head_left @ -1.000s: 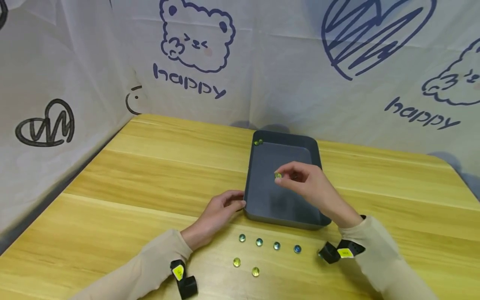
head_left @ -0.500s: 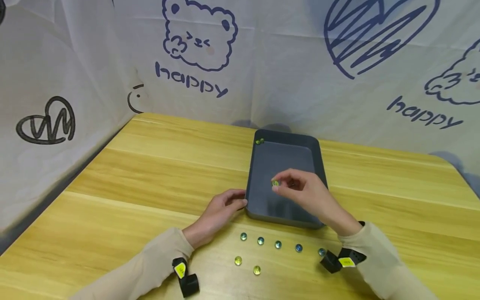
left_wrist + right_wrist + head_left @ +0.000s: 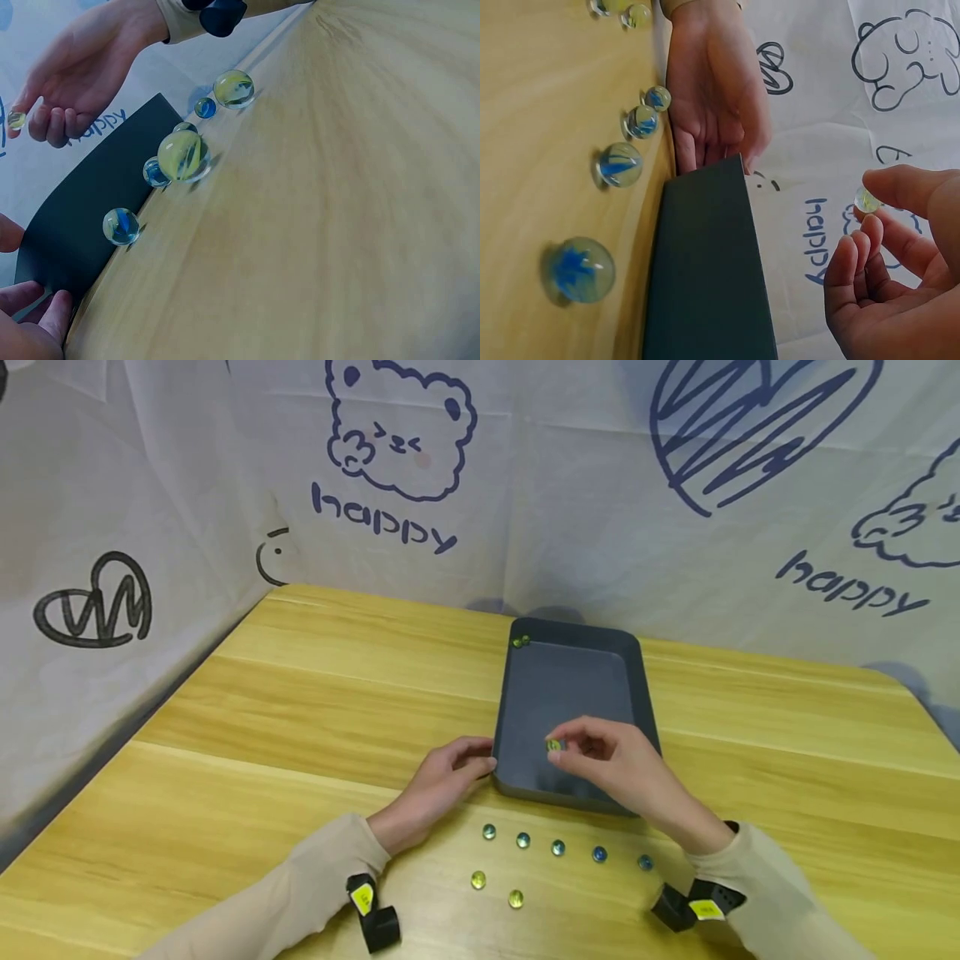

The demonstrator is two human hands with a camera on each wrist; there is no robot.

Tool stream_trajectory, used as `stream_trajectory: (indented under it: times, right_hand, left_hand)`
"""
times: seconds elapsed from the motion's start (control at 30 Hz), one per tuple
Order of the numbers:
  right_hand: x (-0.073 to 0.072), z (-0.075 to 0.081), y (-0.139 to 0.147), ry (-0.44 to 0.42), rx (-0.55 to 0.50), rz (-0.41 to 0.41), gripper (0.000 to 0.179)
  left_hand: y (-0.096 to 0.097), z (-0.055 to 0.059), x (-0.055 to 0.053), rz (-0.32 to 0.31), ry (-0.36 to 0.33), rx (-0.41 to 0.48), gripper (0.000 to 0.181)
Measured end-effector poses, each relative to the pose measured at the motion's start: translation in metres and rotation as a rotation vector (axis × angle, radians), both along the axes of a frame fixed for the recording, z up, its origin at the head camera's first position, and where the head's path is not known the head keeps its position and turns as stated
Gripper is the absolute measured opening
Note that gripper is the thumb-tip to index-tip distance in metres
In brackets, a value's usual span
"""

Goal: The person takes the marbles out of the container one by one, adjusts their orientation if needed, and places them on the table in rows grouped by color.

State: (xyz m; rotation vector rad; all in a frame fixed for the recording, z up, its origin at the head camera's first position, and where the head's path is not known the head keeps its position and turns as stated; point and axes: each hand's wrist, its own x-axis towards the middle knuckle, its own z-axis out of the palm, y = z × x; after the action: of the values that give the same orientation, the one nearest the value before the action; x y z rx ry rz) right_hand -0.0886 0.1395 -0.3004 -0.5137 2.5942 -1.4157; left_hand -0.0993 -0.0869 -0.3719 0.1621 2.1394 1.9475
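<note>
My right hand (image 3: 626,768) pinches a clear glass marble with a yellow swirl (image 3: 555,746) between thumb and fingertips, over the near half of a dark grey rectangular tray (image 3: 562,693). In the right wrist view, the held marble (image 3: 867,199) shows above the level of the tray's rim. At the tray's near left corner my left hand (image 3: 442,785) grips the side, thumb at the rim and fingers low against the outer wall (image 3: 82,202). Two yellow-green marbles (image 3: 521,642) lie together in the tray's far left corner.
Several blue-swirled marbles (image 3: 558,848) form a row on the wooden table (image 3: 300,710) in front of the tray. Nearer to me lie two yellow marbles, one left (image 3: 478,880) and one right (image 3: 516,899). A white cloth with drawings (image 3: 570,527) hangs behind the table.
The right hand has come nearer to me over the tray, still pinching the yellow marble. The rightmost blue marble has come out from behind the right wrist camera. The left hand stays put.
</note>
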Motion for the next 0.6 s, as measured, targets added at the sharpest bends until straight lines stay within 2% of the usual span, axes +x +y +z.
stream_trajectory:
  times: [0.43,0.6]
  right_hand:
    - [0.017,-0.001,0.003,-0.037,0.007,0.008,0.025]
    - [0.023,-0.002,0.003,-0.058,-0.018,0.036,0.025]
  left_hand:
    - [0.001,0.001,0.0,0.007,-0.001,0.002,0.038]
    - [0.001,0.003,0.002,0.009,-0.006,-0.004,0.039]
